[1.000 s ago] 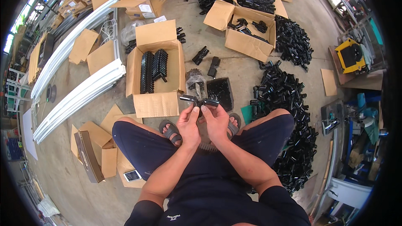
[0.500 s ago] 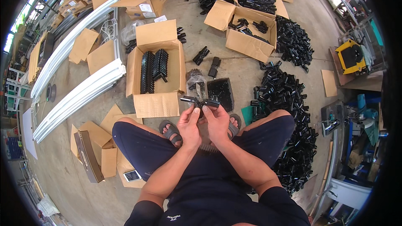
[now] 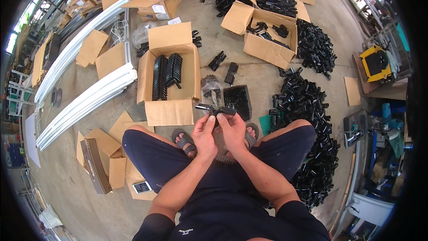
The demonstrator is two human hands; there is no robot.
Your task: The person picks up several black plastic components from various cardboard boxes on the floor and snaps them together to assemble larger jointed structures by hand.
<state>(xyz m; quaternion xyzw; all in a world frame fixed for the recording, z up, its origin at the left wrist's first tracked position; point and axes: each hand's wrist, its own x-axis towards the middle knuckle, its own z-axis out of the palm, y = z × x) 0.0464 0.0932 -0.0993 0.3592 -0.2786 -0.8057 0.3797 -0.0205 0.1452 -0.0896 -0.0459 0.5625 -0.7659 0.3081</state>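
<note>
Between my knees, both hands pinch one black angled fitting with two glossy arms (image 3: 228, 111). My left hand (image 3: 204, 135) grips its left side and my right hand (image 3: 233, 131) its right, thumbs side by side at the middle joint. The fingers partly hide that joint. Just beyond the hands lie a square black tray of small dark pieces (image 3: 243, 100) and a clear plastic bag (image 3: 210, 87) with small dark contents. Ahead on the left, an open cardboard box (image 3: 170, 114) holds two neat rows of black fittings (image 3: 173, 69). Two bundles of fittings (image 3: 217, 60) rest on the floor.
A long heap of black fittings (image 3: 299, 96) runs along my right leg. Farther off stands another open carton (image 3: 269, 53) with fittings inside. White metal profiles (image 3: 89, 102) lie at the left. A phone (image 3: 141, 187) rests on cardboard by my left knee.
The view has shifted slightly, so the scene sits a little to the right. Both hands keep the same pinch on the fitting.
</note>
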